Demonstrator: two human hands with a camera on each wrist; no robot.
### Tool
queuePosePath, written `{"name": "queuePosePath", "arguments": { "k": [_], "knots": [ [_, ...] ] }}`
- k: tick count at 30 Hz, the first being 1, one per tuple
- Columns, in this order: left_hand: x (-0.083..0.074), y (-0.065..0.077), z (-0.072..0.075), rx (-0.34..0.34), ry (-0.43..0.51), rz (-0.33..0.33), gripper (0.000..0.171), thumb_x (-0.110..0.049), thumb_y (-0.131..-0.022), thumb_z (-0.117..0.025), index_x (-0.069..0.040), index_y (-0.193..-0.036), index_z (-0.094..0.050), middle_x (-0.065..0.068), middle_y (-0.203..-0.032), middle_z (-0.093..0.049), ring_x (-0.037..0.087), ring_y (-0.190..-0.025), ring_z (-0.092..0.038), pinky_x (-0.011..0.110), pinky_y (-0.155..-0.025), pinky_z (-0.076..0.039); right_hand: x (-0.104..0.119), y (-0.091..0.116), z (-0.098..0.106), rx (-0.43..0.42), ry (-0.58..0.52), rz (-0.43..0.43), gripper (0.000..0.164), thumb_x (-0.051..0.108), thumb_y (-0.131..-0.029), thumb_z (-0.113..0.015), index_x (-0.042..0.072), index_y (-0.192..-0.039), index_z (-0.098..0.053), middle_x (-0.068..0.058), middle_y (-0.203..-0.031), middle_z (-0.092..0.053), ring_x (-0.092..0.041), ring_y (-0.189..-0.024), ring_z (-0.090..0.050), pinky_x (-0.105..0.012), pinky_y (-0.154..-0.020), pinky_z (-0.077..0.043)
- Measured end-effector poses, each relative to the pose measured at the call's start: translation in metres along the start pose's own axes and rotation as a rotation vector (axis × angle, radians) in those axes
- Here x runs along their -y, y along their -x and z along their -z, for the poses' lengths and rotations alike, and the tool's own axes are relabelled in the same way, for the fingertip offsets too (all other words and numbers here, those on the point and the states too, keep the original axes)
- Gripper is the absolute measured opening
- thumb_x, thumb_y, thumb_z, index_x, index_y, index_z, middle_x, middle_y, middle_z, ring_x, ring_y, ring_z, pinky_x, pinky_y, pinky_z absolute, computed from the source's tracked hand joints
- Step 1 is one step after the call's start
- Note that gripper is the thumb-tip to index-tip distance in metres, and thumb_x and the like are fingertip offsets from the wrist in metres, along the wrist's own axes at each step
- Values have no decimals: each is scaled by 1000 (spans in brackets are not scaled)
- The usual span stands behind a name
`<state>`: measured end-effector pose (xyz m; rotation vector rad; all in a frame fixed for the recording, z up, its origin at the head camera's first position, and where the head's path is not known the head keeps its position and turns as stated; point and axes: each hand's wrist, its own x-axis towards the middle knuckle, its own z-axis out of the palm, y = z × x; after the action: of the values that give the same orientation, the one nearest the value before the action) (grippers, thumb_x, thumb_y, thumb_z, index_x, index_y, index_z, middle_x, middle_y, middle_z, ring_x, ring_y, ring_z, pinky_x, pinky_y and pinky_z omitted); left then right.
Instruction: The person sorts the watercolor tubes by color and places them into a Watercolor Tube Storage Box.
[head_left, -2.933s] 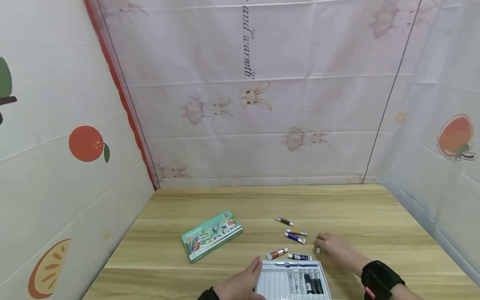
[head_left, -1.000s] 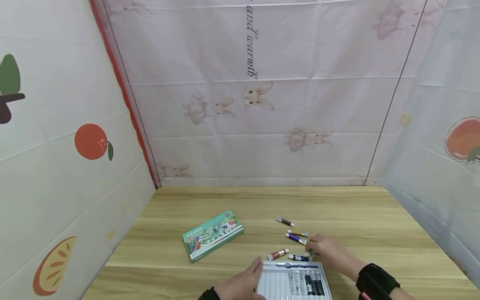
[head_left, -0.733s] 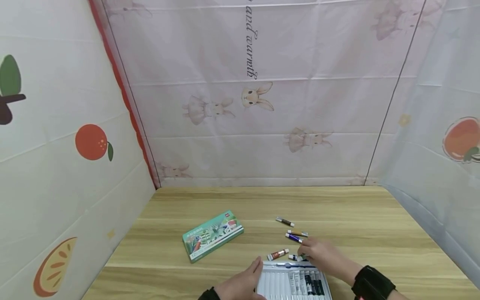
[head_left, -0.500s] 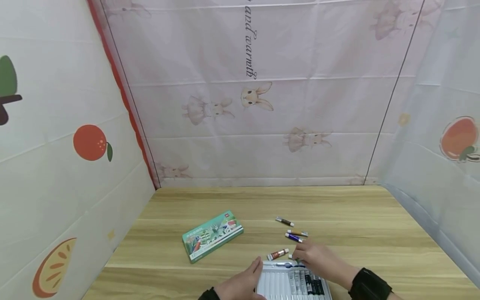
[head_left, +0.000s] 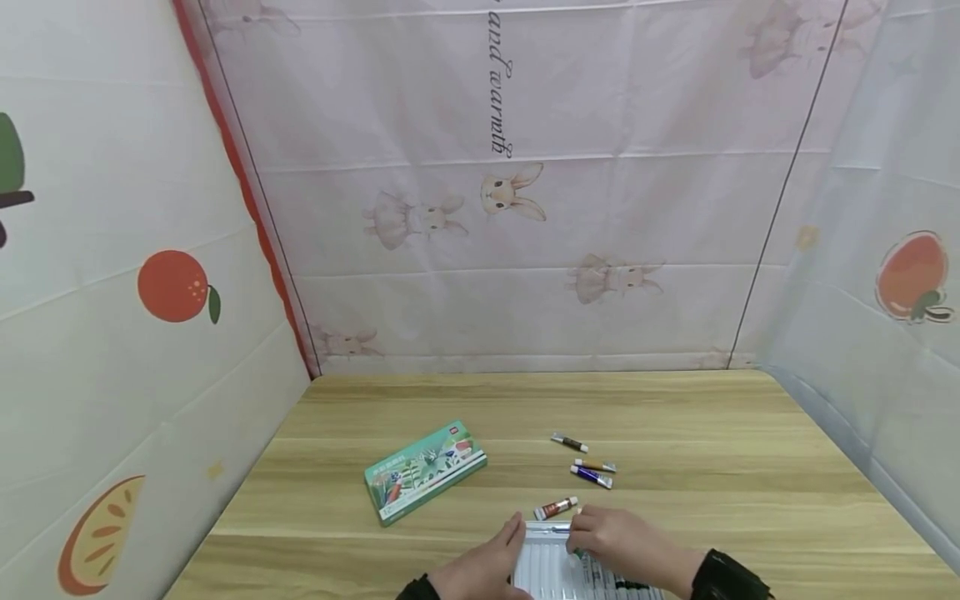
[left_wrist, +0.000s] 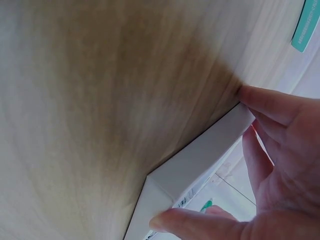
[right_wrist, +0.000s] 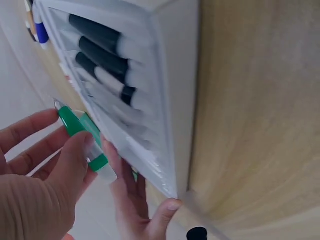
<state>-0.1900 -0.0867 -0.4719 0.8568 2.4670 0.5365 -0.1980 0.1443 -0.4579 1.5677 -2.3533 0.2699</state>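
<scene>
My left hand (head_left: pixel 480 567) grips the left side of a white plastic paint tray (head_left: pixel 540 571); in the left wrist view its thumb is at one corner and its fingers at the other end of the tray wall (left_wrist: pixel 205 150). Over the tray's slots, my right hand (head_left: pixel 618 542) pinches a green paint tube (right_wrist: pixel 73 121) between thumb and fingers, the tube apart from the slots in the right wrist view. White tubes and dark-banded tubes (right_wrist: pixel 102 59) fill slots at the tray's right side. A paintbrush (head_left: pixel 557 528) lies along its far edge.
Just beyond the tray lies a reddish-brown tube (head_left: pixel 556 508). Farther back are a purple tube (head_left: pixel 591 477), an ochre tube (head_left: pixel 596 466) and a dark brown tube (head_left: pixel 569 442). A green illustrated box (head_left: pixel 425 472) lies left of them. The right hand hides a dark blue tube.
My right hand has brought the green tube from the table right of the tray leftward and nearer, over the slots. The left hand and tray have stayed put.
</scene>
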Motion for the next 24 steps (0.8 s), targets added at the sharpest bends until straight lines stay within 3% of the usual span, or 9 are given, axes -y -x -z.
{"name": "queuePosePath", "arguments": {
  "k": [7, 17, 24],
  "knots": [
    [2, 0, -1, 9, 29, -13, 85, -47, -75, -55, 2, -133, -17, 17, -137, -14, 18, -123, -21, 25, -93, -30, 5, 0, -4, 75, -52, 57, 26, 8, -68, -67, 20, -91, -64, 11, -90, -57, 0, -86, -49, -9, -72, -39],
    [2, 1, -1, 11, 37, -11, 85, -47, -75, -54, 1, -134, -16, 16, -138, -14, 18, -123, -20, 26, -93, -30, 9, 1, -10, 140, -160, 95, 17, 23, -77, -61, 21, -94, -62, 13, -92, -56, 4, -85, -46, -7, -71, -38],
    [1, 0, 0, 18, 54, 13, 85, -47, -75, -54, 0, -134, -17, 15, -138, -13, 18, -123, -21, 26, -93, -30, 4, 1, -8, 163, -246, 75, 19, 10, -76, -62, 20, -91, -65, 13, -91, -56, 4, -87, -47, -8, -73, -38]
  ]
}}
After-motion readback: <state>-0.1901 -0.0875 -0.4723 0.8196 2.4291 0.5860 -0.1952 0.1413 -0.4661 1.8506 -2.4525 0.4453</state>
